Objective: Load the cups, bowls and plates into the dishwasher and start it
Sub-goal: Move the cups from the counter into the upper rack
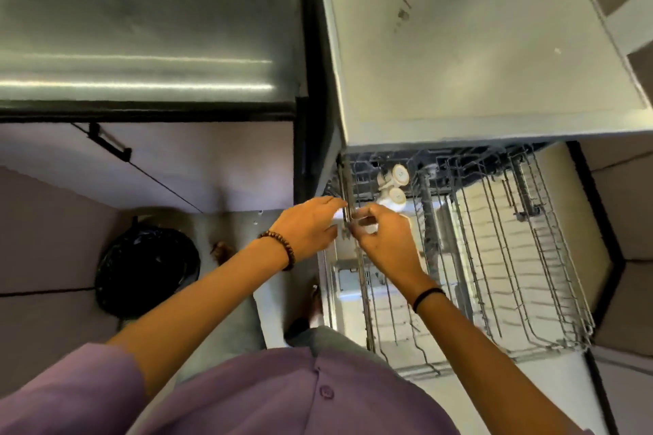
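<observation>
A: Which step was in hand?

B: Loading, as I judged it. The dishwasher (pixel 494 56) stood open under the pale counter, with its wire rack (pixel 501 258) pulled out over the lowered door. Both hands were at the rack's near left corner.

A: What were the hands doing?

B: The left hand (pixel 307 226) was spread, fingers extended, its fingertips touching or just beside the rack's left rail. The right hand (pixel 383 240) was curled, thumb and fingers drawn together in a pinch on something small at that rail. Blur kept me from telling whether it was a wire or a thin item.

A: Any dishes in yet?

B: 2 white cups (pixel 397 184) sat at the back left of the rack, tipped on their sides with round bases facing the camera, one just beside the other. The remaining rows of tines looked bare. No bowls or plates showed.

A: So how far along?

B: Early, I reckoned. Most of the rack was unfilled and the door was down.

A: And the next move?

B: Probably freeing both hands from the rail, then fetching more dishes and seating each upright between tines, clear of the cups.
</observation>
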`<state>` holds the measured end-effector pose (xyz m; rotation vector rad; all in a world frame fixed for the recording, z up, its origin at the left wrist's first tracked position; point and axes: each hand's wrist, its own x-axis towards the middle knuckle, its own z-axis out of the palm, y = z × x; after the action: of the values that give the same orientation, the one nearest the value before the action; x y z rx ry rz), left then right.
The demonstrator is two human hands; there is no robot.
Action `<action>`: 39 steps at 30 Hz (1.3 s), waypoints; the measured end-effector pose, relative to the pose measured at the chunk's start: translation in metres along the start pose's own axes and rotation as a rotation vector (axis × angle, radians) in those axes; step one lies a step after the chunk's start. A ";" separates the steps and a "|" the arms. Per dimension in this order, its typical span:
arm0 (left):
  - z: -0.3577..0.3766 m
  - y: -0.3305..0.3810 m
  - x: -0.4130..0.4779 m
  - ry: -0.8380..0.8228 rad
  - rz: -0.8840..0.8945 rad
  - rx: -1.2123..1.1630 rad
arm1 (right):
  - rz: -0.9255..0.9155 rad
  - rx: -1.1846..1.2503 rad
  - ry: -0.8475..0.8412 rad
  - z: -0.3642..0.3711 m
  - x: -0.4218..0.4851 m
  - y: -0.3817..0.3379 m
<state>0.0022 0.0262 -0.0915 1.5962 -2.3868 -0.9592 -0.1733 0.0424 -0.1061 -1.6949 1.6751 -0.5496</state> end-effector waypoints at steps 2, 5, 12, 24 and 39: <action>-0.019 -0.009 -0.012 0.121 -0.040 -0.058 | -0.079 0.028 -0.050 0.000 0.012 -0.033; -0.057 -0.022 -0.024 0.314 -0.071 -0.137 | -0.219 0.059 -0.084 -0.003 0.037 -0.081; -0.160 -0.077 -0.037 0.634 -0.147 -0.177 | -0.469 0.133 -0.140 0.000 0.109 -0.205; -0.304 -0.228 -0.024 0.793 -0.279 -0.229 | -0.517 0.123 -0.200 0.093 0.258 -0.362; -0.397 -0.388 0.045 0.632 -0.330 -0.443 | -0.164 0.040 0.127 0.198 0.415 -0.450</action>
<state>0.4580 -0.2817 -0.0039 1.7865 -1.4176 -0.7902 0.3147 -0.3593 0.0144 -1.8116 1.6086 -0.7782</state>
